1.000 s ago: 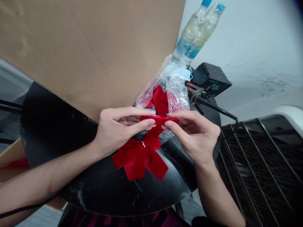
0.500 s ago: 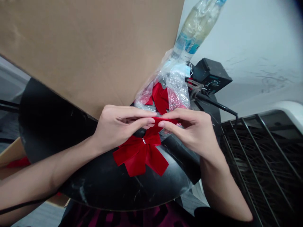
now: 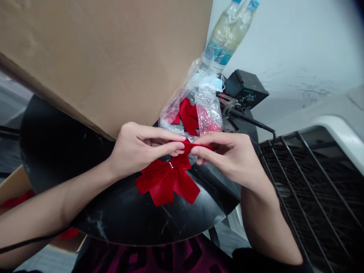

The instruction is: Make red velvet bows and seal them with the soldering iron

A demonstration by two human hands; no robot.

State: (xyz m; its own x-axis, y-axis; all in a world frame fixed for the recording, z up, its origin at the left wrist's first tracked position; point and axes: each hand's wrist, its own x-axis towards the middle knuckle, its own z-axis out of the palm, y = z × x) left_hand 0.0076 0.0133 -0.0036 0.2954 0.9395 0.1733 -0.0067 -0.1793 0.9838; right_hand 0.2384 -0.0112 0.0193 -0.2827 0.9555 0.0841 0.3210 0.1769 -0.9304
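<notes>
Between both hands a strip of red ribbon (image 3: 188, 145) is pinched and folded. My left hand (image 3: 142, 146) grips its left end between thumb and fingertips. On the other end, the thumb and fingers of my right hand (image 3: 230, 153) are closed. Just below the hands lies a red ribbon bow (image 3: 170, 184) with a small silver tie at its middle, on the round black table (image 3: 136, 223). Behind the hands, more red ribbon pieces (image 3: 189, 115) lie by a clear plastic bag (image 3: 209, 102). My fingers partly hide the held ribbon.
A large cardboard sheet or box (image 3: 99, 57) stands at the back left. Wrapped bottles (image 3: 227, 38), a black control box (image 3: 247, 89) and a soldering-iron-like tool in its holder (image 3: 251, 121) are at the back right. A wire-grilled unit (image 3: 313, 182) borders the right side.
The view has shifted slightly. Both hands keep their pinch on the ribbon, now a little farther apart at the fingertips, and the bow below shows more of its upper loops.
</notes>
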